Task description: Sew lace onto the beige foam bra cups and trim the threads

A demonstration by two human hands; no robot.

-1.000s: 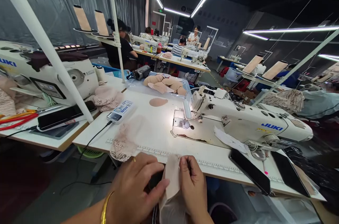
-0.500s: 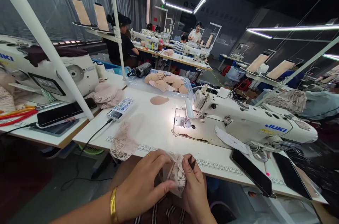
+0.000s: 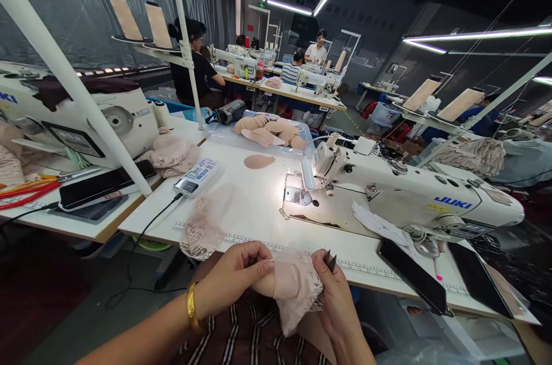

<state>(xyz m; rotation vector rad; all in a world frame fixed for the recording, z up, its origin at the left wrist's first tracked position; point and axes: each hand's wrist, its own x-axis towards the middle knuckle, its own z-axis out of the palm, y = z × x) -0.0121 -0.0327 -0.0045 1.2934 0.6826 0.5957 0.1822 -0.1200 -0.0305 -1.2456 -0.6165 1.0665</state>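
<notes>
Over my lap at the table's front edge, a pale pink lace fabric piece (image 3: 295,287) is stretched between my hands. My left hand (image 3: 239,267) is closed in a pinch on its left edge. On the lacy right side, my right hand (image 3: 338,287) is closed round the fabric and also holds small dark thread snips (image 3: 330,261), their pointed blades sticking up past the thumb. The rest of the snips is hidden in the palm. Left of my hands, another pale lace piece (image 3: 202,233) hangs over the table edge.
A white sewing machine (image 3: 405,192) stands on the right with its lamp lit. Behind lie a beige oval pad (image 3: 259,162) and a clear tray (image 3: 215,135) of pads. A white device (image 3: 198,175) with a cable and a dark phone (image 3: 411,276) lie on the table.
My left hand has shifted from lying loosely over the fabric to pinching its edge. The fabric is now spread wider, and my right hand with the snips has moved slightly right.
</notes>
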